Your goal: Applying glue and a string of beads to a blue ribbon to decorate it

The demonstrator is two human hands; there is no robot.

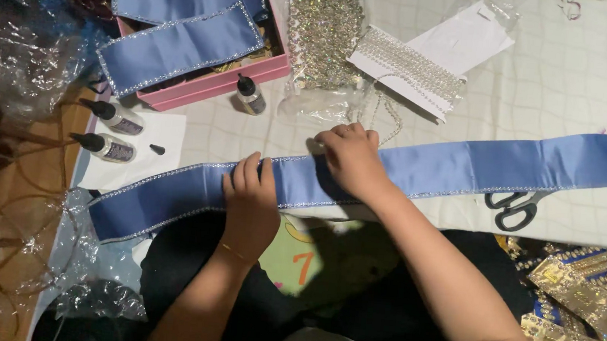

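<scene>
A long blue satin sash with a sparkly rhinestone edging lies across the white table, running from lower left to the right edge. My left hand rests flat on the sash near the table's front edge, fingers together pressing it down. My right hand presses on the sash's upper edge just right of the left hand, fingertips at the trim. A thin rhinestone strand trails from the packets down towards my right fingertips.
A pink box at the back left holds more blue sashes. Three small glue bottles and a loose cap lie near a white sheet. Rhinestone trim packets sit at the back. Black scissors lie under the sash's right part. Gold trims lie at lower right.
</scene>
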